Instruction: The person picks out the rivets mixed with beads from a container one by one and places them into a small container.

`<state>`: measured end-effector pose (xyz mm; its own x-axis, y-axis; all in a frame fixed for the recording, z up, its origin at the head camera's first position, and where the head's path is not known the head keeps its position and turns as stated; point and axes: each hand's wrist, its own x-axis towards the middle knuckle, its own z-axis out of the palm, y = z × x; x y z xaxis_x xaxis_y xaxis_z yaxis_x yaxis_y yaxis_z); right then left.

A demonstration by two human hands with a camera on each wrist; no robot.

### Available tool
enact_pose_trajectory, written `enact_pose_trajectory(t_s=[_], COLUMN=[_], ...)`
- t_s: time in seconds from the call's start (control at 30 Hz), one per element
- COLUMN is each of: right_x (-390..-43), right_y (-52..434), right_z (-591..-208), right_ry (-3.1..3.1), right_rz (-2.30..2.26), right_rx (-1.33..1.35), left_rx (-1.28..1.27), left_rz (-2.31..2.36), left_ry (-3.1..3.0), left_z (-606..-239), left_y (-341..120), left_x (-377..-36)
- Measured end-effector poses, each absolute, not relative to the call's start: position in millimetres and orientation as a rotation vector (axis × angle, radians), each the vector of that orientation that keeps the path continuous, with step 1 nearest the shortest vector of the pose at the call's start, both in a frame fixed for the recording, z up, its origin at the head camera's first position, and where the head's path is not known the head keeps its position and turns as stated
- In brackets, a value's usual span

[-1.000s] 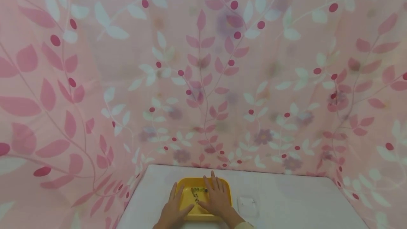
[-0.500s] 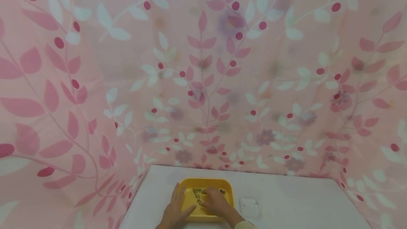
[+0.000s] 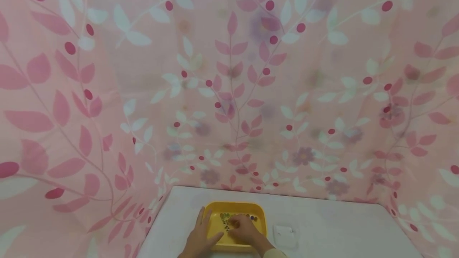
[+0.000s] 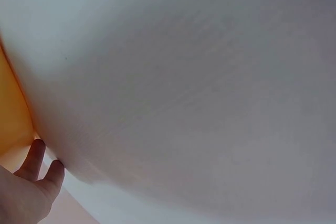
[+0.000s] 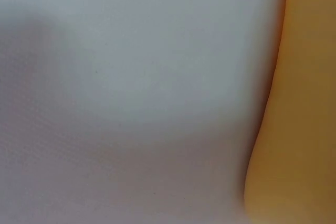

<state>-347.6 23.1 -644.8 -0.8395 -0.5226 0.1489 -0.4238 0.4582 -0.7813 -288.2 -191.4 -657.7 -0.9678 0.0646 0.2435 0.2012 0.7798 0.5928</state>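
A yellow tray on the white table holds several small round marbles or beads. Greenish ones lie along its far side, with darker ones farther right. Smaller beads trail toward the near side. My left hand rests along the tray's left edge, fingers straight and thumb reaching over the rim; in the left wrist view two fingertips lie beside the tray wall. Inside the tray, my right hand has its fingers curled down close by the beads; whether it pinches one I cannot tell.
A small clear or white container stands on the table just right of the tray. Pink leaf-patterned curtain fabric hangs behind the table and along both sides.
My right hand has gone from spread fingers over the tray's right part to curled fingers beside the beads, uncovering the darker ones. The left hand stays at the left edge. The head view shifts slightly.
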Motion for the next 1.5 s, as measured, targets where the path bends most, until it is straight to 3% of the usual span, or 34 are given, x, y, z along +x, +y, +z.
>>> enact_pose_trajectory(t_s=[0.5,1.5], right_x=[-344.6,-347.0], right_y=[9.0,9.8], right_z=[-638.2,-639.6], right_ry=[2.510,2.658], right_rz=[-1.457,-1.414], right_rx=[-0.449,-0.523], left_rx=[-0.217,-0.113], left_rz=[-0.959,-1.055], left_ry=[-2.721,-2.829], left_z=[-656.6,-649.4], left_y=[-190.5,-196.7], left_x=[-284.9,-284.3])
